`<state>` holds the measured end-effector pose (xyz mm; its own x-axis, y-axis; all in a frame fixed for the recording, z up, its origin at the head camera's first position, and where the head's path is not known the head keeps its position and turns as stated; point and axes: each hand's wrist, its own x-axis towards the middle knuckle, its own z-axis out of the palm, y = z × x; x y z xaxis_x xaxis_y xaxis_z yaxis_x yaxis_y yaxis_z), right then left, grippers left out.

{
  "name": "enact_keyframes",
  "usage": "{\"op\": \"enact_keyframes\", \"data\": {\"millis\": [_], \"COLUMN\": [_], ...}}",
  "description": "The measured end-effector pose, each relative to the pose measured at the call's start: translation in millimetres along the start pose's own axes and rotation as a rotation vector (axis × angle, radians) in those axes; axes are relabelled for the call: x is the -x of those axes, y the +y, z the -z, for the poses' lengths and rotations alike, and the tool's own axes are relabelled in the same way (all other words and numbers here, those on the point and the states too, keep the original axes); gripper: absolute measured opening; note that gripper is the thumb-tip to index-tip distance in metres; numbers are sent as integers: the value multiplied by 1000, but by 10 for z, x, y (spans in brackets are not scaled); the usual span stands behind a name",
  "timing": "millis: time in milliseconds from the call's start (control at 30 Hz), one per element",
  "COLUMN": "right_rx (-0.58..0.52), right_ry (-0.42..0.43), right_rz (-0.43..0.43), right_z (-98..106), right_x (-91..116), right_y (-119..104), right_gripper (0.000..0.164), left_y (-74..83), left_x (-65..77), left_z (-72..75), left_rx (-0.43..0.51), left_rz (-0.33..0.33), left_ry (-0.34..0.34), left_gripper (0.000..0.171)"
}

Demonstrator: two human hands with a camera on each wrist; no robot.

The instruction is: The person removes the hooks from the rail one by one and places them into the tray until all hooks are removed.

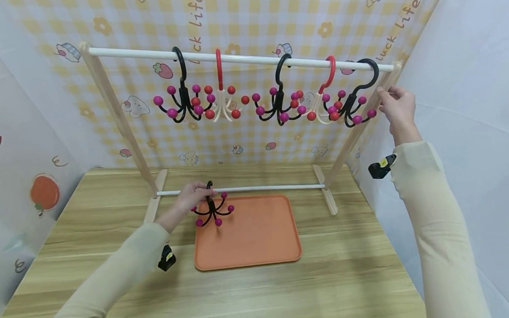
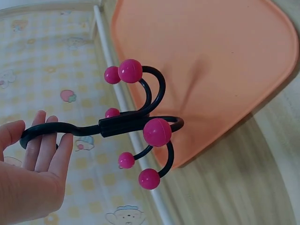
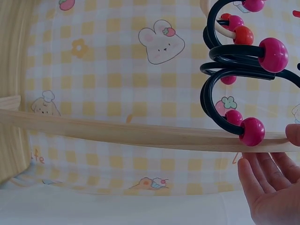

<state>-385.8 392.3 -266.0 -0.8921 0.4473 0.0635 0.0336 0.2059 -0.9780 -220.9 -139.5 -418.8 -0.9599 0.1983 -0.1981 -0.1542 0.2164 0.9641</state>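
My left hand pinches the hook of a black hanger with magenta balls on its curved prongs. It hangs above the left part of the orange tray; in the left wrist view, the thumb and fingers hold the hook well apart from the balls. My right hand holds the rack's right wooden post near its top, thumb on one side and fingers on the other. Just beside it, a black hanger with magenta balls hangs tilted from the white top rail.
More hangers line the rail: a black one at left, a red-hooked white one, a black one and another red-hooked one. A lower white bar runs behind the tray. The wooden table lies beneath.
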Motion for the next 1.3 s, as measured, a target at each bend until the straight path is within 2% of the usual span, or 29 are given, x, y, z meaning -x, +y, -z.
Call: {"op": "enact_keyframes", "data": {"millis": [200, 300, 367, 533, 633, 700, 800, 900, 1033, 1133, 1200, 1300], "right_rx": [-7, -6, 7, 30, 36, 39, 26, 26, 6, -24, -1, -10], "right_ry": [-6, 9, -7, -19, -14, -15, -26, -32, -8, 25, 3, -7], "right_rz": [-9, -2, 19, 80, 88, 90, 72, 37, -5, -14, -12, -4], "right_z": [2, 10, 35, 104, 111, 111, 98, 63, 2, -20, -5, 21], "right_x": [-29, -132, -257, -730, -835, -808, -627, -324, -37, 0, 12, -77], "right_y": [6, 77, 151, 450, 520, 504, 390, 201, 6, -17, -19, 48], "right_gripper": [47, 51, 55, 63, 63, 62, 61, 57, 47, 45, 47, 53], "left_y": [-102, -126, -137, -158, -175, -189, -190, -159, -57, 63, 161, 326], "left_x": [1, 3, 2, 5, 4, 1, -4, 8, 37, 60, 78, 120], "left_z": [-50, -80, -101, -139, -149, -148, -141, -110, -17, 80, 143, 209], "left_rx": [53, 81, 86, 79, 80, 80, 62, -36, -212, -255, -240, -250], "left_rz": [-22, -3, 14, 37, 37, 38, 45, 29, 2, -20, -44, -91], "left_ry": [-26, -38, -39, -33, -27, -23, -13, 9, 57, 56, 36, 26], "left_gripper": [25, 25, 26, 26, 24, 24, 27, 35, 41, 42, 42, 43]}}
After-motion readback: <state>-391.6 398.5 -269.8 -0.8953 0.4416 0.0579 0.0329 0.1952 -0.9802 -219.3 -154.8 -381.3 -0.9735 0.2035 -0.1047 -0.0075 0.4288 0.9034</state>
